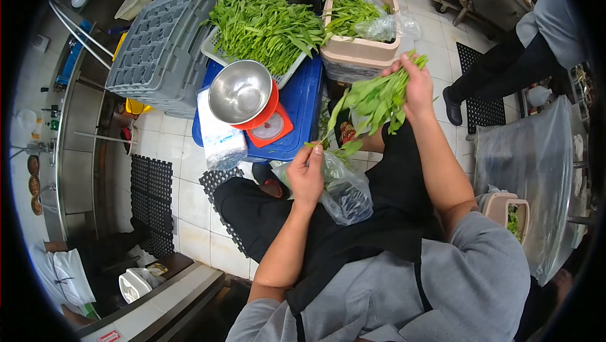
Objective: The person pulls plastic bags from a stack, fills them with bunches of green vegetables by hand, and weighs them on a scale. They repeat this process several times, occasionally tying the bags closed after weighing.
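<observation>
My right hand point(416, 89) is closed around a bunch of leafy greens point(375, 99), held up with the leaves drooping to the left. Lower down, my left hand point(307, 175) is pinched at the mouth of a clear plastic bag point(346, 194) above my lap. Bits of green stem show at its fingertips, and a few leaves lie at the bag's opening. Ahead of my left hand, a steel bowl point(240, 93) sits on an orange kitchen scale point(271, 129). Beside the scale is a stack of plastic bags point(221, 130).
A basket heaped with greens point(265, 29) and the scale rest on a blue lid point(300, 112). Behind my right hand stands a beige bin point(360, 48) with greens and plastic. Grey dish racks point(164, 45) are stacked left. Another person's shoe point(452, 105) is at right.
</observation>
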A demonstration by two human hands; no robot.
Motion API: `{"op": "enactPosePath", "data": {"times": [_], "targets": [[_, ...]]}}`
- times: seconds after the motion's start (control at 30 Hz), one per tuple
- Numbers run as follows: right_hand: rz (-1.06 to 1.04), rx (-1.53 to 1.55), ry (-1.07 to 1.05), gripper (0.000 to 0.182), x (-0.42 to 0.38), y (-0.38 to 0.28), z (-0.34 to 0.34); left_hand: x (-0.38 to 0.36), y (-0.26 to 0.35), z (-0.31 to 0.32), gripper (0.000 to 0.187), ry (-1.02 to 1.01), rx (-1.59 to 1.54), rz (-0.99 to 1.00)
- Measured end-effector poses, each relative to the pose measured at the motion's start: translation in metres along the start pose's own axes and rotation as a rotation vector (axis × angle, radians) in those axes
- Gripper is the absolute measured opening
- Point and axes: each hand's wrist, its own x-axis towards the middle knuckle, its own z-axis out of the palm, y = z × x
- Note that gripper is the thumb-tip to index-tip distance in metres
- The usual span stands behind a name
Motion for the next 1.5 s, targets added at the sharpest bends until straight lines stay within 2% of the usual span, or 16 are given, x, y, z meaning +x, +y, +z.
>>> {"op": "enactPosePath", "data": {"times": [0.13, 0.23, 0.27, 0.3, 0.33, 0.4, 0.5, 0.57, 0.6, 0.7, 0.77, 0.9, 1.1, 1.2, 1.43, 1.5], "targets": [[-0.21, -0.471, -0.165, 0.019, -0.007, -0.011, -0.001, 0.001, 0.005, 0.002, 0.022, 0.014, 0.062, 0.011], [0.131, -0.827, -0.621, 0.036, -0.047, -0.006, 0.029, -0.001, 0.006, 0.008, 0.019, -0.026, 0.159, 0.068], [0.014, -0.953, -0.783, 0.041, -0.058, 0.002, 0.037, 0.0, -0.001, 0.01, 0.019, -0.044, 0.187, 0.119], [-0.353, -0.976, -0.922, 0.045, -0.062, 0.031, 0.034, -0.002, -0.007, 0.012, 0.018, -0.063, 0.215, 0.168], [-0.26, -1.05, -1.056, 0.042, -0.068, 0.043, 0.035, -0.005, -0.008, 0.012, 0.018, -0.056, 0.202, 0.128], [-0.209, -1.103, -1.014, 0.034, -0.073, 0.054, 0.039, -0.01, -0.009, 0.01, 0.019, -0.042, 0.178, 0.049], [0.159, -0.82, -0.811, 0.03, -0.058, 0.058, 0.026, -0.029, 0.002, -0.007, 0.025, -0.097, 0.353, 0.061], [0.061, -0.53, -0.62, 0.029, -0.035, 0.054, 0.003, -0.037, 0.004, -0.028, 0.028, -0.241, 0.601, 0.073], [0.268, -0.335, -0.363, 0.028, -0.031, 0.031, 0.001, -0.041, 0.004, -0.038, 0.029, -0.312, 0.725, 0.079], [0.271, -0.368, -0.148, 0.032, 0.006, 0.008, -0.057, -0.047, -0.004, -0.06, 0.03, -0.416, 0.907, 0.163], [0.449, -0.052, -0.113, 0.027, 0.006, -0.002, -0.078, -0.046, -0.011, -0.065, 0.033, -0.349, 0.952, 0.219], [0.849, 0.316, -0.2, 0.018, -0.022, 0.001, -0.077, -0.019, -0.033, -0.054, 0.042, -0.159, 0.655, -0.186], [1.364, 0.231, -0.522, 0.024, -0.083, 0.062, -0.035, 0.003, -0.061, -0.012, 0.041, -0.09, 0.256, -0.17], [1.277, -0.297, -0.665, 0.033, -0.098, 0.083, -0.021, 0.002, -0.046, 0.01, 0.04, -0.048, 0.099, -0.085], [0.985, 0.226, -0.443, 0.031, -0.065, 0.201, -0.107, -0.023, -0.031, 0.028, 0.017, -0.381, 0.192, 0.3], [0.417, -0.956, -0.831, 0.03, -0.04, 0.249, -0.125, -0.026, -0.002, 0.032, 0.016, -0.474, 0.27, 0.337]]}}
